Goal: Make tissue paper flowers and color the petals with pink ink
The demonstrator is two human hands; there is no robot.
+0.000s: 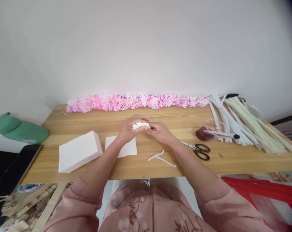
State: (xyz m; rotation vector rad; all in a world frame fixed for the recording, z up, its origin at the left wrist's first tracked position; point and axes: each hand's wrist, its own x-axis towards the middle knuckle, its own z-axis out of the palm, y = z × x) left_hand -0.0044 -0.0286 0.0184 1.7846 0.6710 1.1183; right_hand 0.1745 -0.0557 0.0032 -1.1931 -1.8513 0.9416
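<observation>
My left hand [130, 128] and my right hand [159, 131] meet above the middle of the wooden table [244, 159]. Both are closed on a small bunch of folded white tissue paper [140, 125], pinched between the fingers of the two hands. Under my left wrist lies a thin stack of white tissue sheets [126, 149]. A thicker white tissue block [78, 151] sits further left. White strips [161, 158] lie on the table near my right forearm.
A row of pink-and-white paper flowers [136, 101] lines the back edge by the wall. Scissors [199, 150] lie to the right, beside a small cup of red dye [203, 132] with a brush, and a pile of white and cream sticks [247, 124]. A green cap [19, 129] is at far left.
</observation>
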